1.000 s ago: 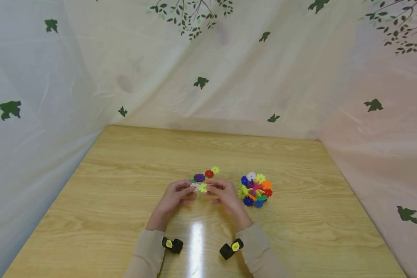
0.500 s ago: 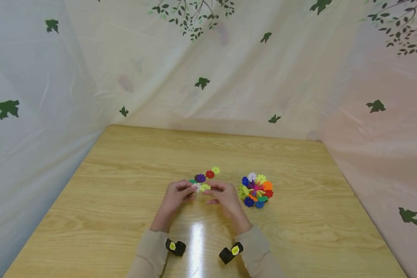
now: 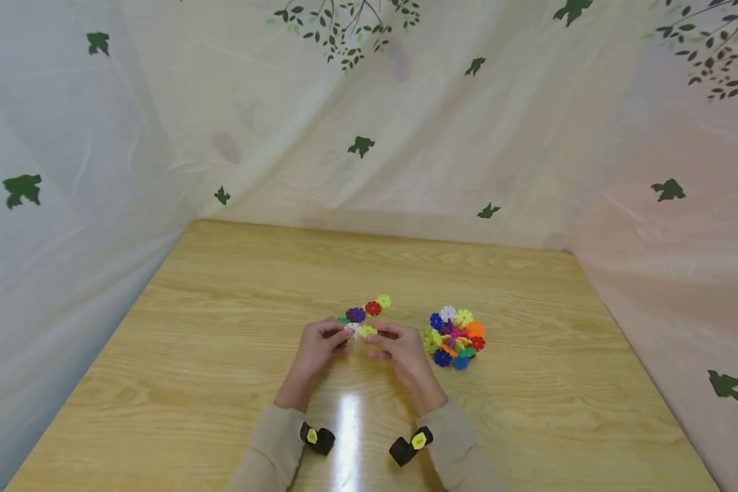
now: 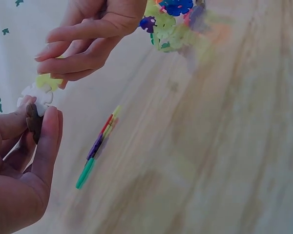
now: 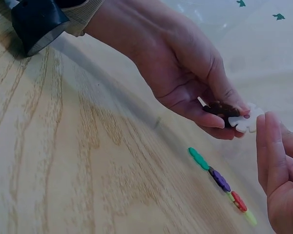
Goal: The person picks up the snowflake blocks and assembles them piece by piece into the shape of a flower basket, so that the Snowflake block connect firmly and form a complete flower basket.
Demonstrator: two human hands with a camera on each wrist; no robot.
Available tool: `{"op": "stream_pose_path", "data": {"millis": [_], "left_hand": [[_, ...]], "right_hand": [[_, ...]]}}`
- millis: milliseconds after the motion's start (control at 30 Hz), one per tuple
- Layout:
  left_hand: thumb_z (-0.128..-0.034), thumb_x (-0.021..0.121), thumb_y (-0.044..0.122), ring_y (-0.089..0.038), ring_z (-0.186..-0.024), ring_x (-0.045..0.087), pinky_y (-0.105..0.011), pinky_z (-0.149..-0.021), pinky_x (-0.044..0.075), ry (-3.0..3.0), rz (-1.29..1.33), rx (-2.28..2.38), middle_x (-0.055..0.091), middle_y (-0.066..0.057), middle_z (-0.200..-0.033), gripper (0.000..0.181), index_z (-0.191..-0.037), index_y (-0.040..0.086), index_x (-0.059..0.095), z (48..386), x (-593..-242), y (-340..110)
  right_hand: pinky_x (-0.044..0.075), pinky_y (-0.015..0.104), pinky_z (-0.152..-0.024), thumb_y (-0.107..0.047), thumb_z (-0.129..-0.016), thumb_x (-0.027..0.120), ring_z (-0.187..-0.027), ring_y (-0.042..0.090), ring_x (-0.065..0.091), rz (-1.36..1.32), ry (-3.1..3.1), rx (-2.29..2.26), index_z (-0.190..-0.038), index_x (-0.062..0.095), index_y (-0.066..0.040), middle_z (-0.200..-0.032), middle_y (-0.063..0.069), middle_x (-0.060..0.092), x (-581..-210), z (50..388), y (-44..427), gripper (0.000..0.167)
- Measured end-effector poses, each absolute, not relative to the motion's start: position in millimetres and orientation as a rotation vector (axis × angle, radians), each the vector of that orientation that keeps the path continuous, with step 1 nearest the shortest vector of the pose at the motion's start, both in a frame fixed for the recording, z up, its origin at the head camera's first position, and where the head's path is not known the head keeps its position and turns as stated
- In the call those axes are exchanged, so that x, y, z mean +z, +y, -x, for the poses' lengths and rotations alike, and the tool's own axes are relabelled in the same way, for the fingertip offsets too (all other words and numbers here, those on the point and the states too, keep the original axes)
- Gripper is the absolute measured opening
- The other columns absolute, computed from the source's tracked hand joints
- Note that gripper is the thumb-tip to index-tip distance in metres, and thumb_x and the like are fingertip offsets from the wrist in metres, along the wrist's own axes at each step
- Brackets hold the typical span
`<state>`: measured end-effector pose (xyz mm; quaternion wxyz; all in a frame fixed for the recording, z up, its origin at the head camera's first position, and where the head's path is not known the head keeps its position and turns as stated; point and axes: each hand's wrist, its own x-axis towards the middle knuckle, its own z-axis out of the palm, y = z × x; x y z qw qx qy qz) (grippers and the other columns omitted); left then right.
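Note:
My left hand [image 3: 312, 347] pinches a dark brown disc [image 4: 34, 122] and a white notched disc [image 4: 37, 96] between thumb and fingers. Beside the white disc is a yellow one [image 3: 367, 331], pinched in the fingertips of my right hand [image 3: 407, 350]. The white and yellow discs touch or overlap; whether they are slotted together I cannot tell. Just beyond the hands, a line of discs lies on the table: green [image 5: 198, 158], purple [image 5: 220, 181], red [image 3: 373, 308] and yellow-green [image 3: 384, 301].
A round cluster of many coloured discs [image 3: 455, 337] stands right of my right hand on the wooden table [image 3: 221, 294]. A pale cloth [image 3: 418, 157] with green leaf and bird prints hangs behind and at the sides. A black device [image 5: 38, 27] is strapped to my left wrist.
The left hand, with the white disc, has shifted slightly to the right, and the yellow disc with it. The right hand has barely moved. The camera view has shifted a little.

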<state>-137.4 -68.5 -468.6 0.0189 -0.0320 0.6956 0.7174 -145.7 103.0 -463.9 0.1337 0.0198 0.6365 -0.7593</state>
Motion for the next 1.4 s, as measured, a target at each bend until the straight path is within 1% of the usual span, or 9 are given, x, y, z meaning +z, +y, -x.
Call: {"op": "stream_pose_path", "data": {"millis": [200, 433, 533, 733, 867, 1000, 1200, 1300, 1400], "left_hand": [[-0.0863, 0.064, -0.009, -0.008, -0.07, 0.06, -0.018, -0.065, 0.06, 2.176, 0.041, 2.198, 0.062, -0.001, -0.079, 0.009, -0.089, -0.016, 0.067, 135.3, -469.1, -67.7], [-0.0863, 0.065, -0.006, -0.008, -0.071, 0.06, -0.02, -0.068, 0.061, 2.284, -0.032, 2.088, 0.067, -0.017, -0.087, 0.01, -0.089, -0.014, 0.069, 137.2, -467.8, -69.5], [-0.0862, 0.067, -0.004, -0.007, -0.071, 0.061, -0.019, -0.068, 0.06, 2.291, -0.034, 2.064, 0.068, -0.019, -0.088, 0.011, -0.091, -0.014, 0.07, 138.1, -468.6, -72.1], [-0.0878, 0.068, 0.002, -0.005, -0.069, 0.061, -0.016, -0.065, 0.057, 2.246, 0.029, 2.061, 0.07, -0.008, -0.082, 0.016, -0.094, -0.012, 0.07, 140.1, -472.8, -79.8], [-0.0883, 0.066, 0.0, -0.005, -0.066, 0.062, -0.017, -0.062, 0.058, 2.159, 0.172, 2.18, 0.067, 0.0, -0.074, 0.018, -0.095, -0.016, 0.067, 142.1, -473.2, -88.2], [-0.0904, 0.062, -0.003, -0.007, -0.067, 0.064, -0.017, -0.062, 0.059, 2.073, 0.276, 2.261, 0.066, 0.001, -0.073, 0.02, -0.101, -0.02, 0.063, 143.0, -469.8, -96.9], [-0.093, 0.06, 0.0, -0.008, -0.069, 0.065, -0.018, -0.064, 0.06, 2.013, 0.292, 2.274, 0.065, -0.001, -0.077, 0.023, -0.105, -0.019, 0.061, 143.3, -463.6, -101.4], [-0.0934, 0.059, 0.0, -0.009, -0.068, 0.066, -0.019, -0.066, 0.061, 1.982, 0.299, 2.296, 0.065, -0.001, -0.076, 0.021, -0.103, -0.018, 0.061, 143.0, -463.0, -101.8], [-0.0937, 0.059, 0.0, -0.009, -0.069, 0.067, -0.019, -0.067, 0.061, 1.956, 0.304, 2.306, 0.066, -0.001, -0.076, 0.019, -0.101, -0.017, 0.06, 142.3, -464.3, -102.8]], "right_hand": [[0.062, 0.023, -0.066, 0.008, -0.088, 0.062, -0.076, 0.008, 0.069, -0.058, 1.84, -2.163, -0.123, 0.055, 0.018, -0.085, -0.002, 0.069, -465.6, 144.0, 105.9, 0.036], [0.062, 0.022, -0.064, 0.008, -0.088, 0.061, -0.076, 0.008, 0.07, -0.07, 1.851, -2.155, -0.12, 0.056, 0.018, -0.083, 0.0, 0.069, -467.9, 141.7, 106.2, 0.034], [0.062, 0.023, -0.064, 0.005, -0.088, 0.063, -0.078, 0.009, 0.07, -0.067, 1.874, -2.129, -0.12, 0.058, 0.015, -0.086, 0.001, 0.069, -466.9, 141.8, 106.7, 0.034], [0.061, 0.022, -0.06, 0.0, -0.087, 0.067, -0.079, 0.009, 0.068, -0.061, 1.921, -2.054, -0.126, 0.059, 0.007, -0.093, 0.003, 0.066, -465.4, 147.3, 106.2, 0.04], [0.062, 0.026, -0.061, 0.002, -0.088, 0.066, -0.079, 0.01, 0.066, -0.006, 2.059, -1.964, -0.128, 0.059, 0.004, -0.099, 0.012, 0.067, -464.7, 156.9, 103.2, 0.041], [0.062, 0.029, -0.061, 0.002, -0.088, 0.066, -0.076, 0.012, 0.064, 0.068, 2.293, -1.762, -0.122, 0.064, 0.001, -0.102, 0.018, 0.067, -463.3, 171.5, 97.5, 0.034], [0.053, 0.021, -0.052, -0.003, -0.086, 0.07, -0.07, 0.012, 0.055, 0.311, 2.612, -1.347, -0.123, 0.065, -0.003, -0.091, 0.013, 0.063, -458.0, 196.1, 84.7, 0.038], [0.046, 0.022, -0.058, -0.009, -0.085, 0.073, -0.072, 0.015, 0.05, 0.467, 2.768, -1.053, -0.122, 0.065, -0.003, -0.087, 0.011, 0.061, -454.7, 203.1, 78.7, 0.038], [0.046, 0.027, -0.067, -0.011, -0.084, 0.074, -0.079, 0.018, 0.051, 0.549, 2.851, -0.863, -0.113, 0.068, -0.003, -0.087, 0.012, 0.063, -453.2, 205.0, 74.4, 0.031]]}}
